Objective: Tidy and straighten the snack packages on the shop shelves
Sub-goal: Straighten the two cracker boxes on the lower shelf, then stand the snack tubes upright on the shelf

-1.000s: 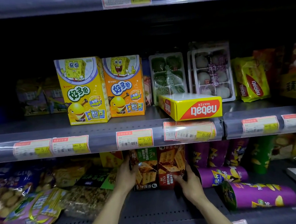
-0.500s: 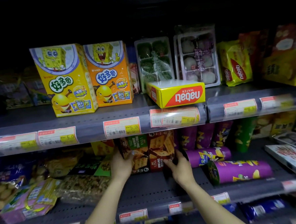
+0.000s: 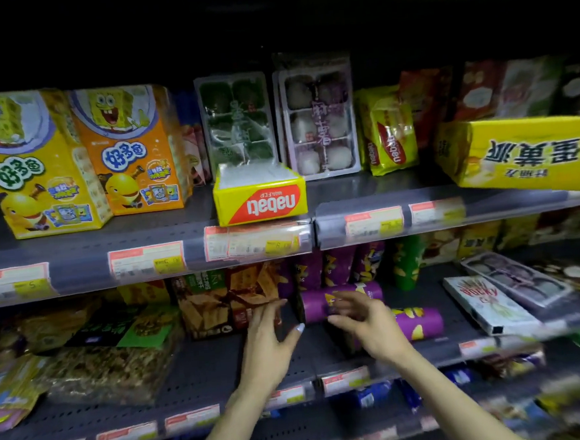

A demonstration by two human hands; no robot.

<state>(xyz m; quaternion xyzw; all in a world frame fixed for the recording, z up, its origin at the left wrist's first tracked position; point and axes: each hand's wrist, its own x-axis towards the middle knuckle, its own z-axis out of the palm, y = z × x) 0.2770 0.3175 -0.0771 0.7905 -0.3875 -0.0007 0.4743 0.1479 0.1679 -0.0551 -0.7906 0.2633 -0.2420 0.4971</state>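
Note:
On the lower shelf two cracker boxes, a green-topped cracker box [image 3: 203, 305] and a red-brown cracker box [image 3: 252, 293], stand side by side. My left hand [image 3: 268, 341] hovers open just right of the red-brown one, fingers spread, holding nothing. My right hand [image 3: 364, 321] is open in front of two purple chip cans lying on their sides, the rear can [image 3: 342, 300] and the front can [image 3: 416, 322]. Several purple cans [image 3: 336, 268] stand upright behind them. A yellow Nabati wafer box [image 3: 259, 196] lies upside down on the upper shelf's front edge.
The upper shelf [image 3: 145, 236] holds two cartoon snack boxes [image 3: 81, 155], mochi trays [image 3: 316, 121], a Nabati bag [image 3: 389, 134] and a large yellow box [image 3: 524, 152] overhanging at right. Nut bags [image 3: 110, 366] lie lower left, a Pocky box [image 3: 486, 304] lower right.
Both hands have let go of the cracker boxes and moved right toward the lying purple cans. The view has swung right and come closer.

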